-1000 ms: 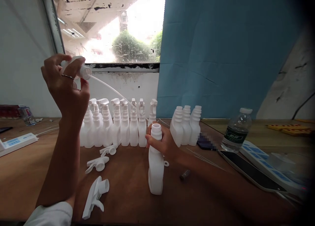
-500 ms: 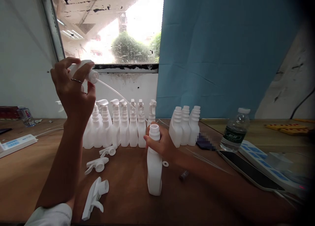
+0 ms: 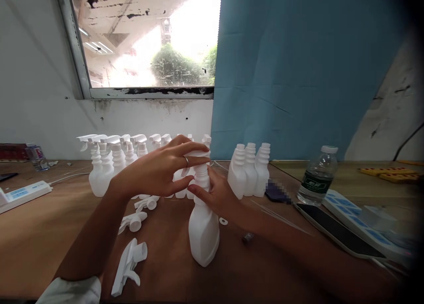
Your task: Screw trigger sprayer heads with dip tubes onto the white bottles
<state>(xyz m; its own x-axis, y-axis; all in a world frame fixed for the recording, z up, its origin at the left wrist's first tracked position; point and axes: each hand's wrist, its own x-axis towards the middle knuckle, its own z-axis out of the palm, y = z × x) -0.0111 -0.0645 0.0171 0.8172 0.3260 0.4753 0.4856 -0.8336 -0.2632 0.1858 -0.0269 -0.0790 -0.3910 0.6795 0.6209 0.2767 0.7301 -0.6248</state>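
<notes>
A white plastic spray bottle (image 3: 204,233) stands on the brown table in front of me. My right hand (image 3: 220,191) is wrapped around its neck. On top sits a white trigger sprayer head (image 3: 198,156), gripped from the left by my left hand (image 3: 165,165), which wears a ring. The head's dip tube no longer shows outside the bottle. Left of the bottle lie three loose trigger sprayer heads, the nearest (image 3: 129,266) large and on its side. A small white washer (image 3: 223,221) rests beside my right wrist.
Behind my left arm stands a row of bottles with sprayers fitted (image 3: 114,158). Three open bottles (image 3: 249,171) stand right of centre. Farther right are a water bottle (image 3: 314,176), a phone (image 3: 338,229) and a power strip (image 3: 351,215). Thin white tubes (image 3: 281,215) lie near my right forearm.
My left hand has come down and right from beside the window, bringing the sprayer head onto the bottle. Its tube has gone into the bottle, which has turned and shows its broad side more.
</notes>
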